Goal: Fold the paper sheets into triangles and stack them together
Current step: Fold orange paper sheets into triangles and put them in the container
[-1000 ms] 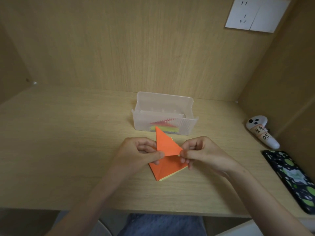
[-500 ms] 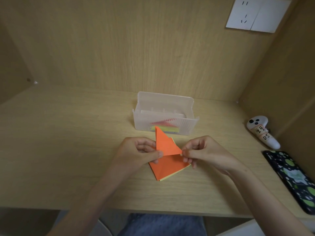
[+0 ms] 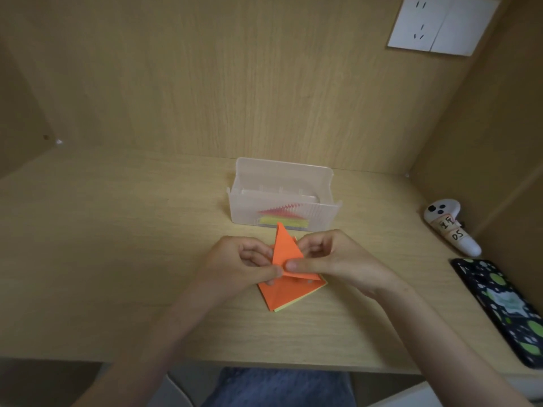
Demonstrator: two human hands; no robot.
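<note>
pinching the orange triangle (image 3: 286, 246) from both sides, the left hand (image 3: 238, 265) and the right hand (image 3: 338, 259) hold it upright just above the desk (image 3: 117, 245), its point aimed away from the person toward the clear plastic box (image 3: 282, 171). each hand is closed on the paper, thumb on the near face and curled fingers behind. the two thumbs meet close together along the lower edge, which reads as a crease being squeezed flat; held in the air like this, both faces of the fold can be pressed at once. whether the fold is finished i cannot tell, since the thumbs cover that edge

directly beneath the hands lies the pad of sheets (image 3: 282, 295), orange on top with a yellow edge showing at its near corner, turned like a diamond so that a corner faces the person; that puts the next sheet right under the fingers. the box stands just beyond, and through its ribbed front wall show the folded triangles (image 3: 282, 217), red over yellow, stacked together, so i judge the task well under way, with this piece due to join them. off to the right, well apart, a white controller (image 3: 449, 227) and a phone (image 3: 505, 306) lie outside the working space
</note>
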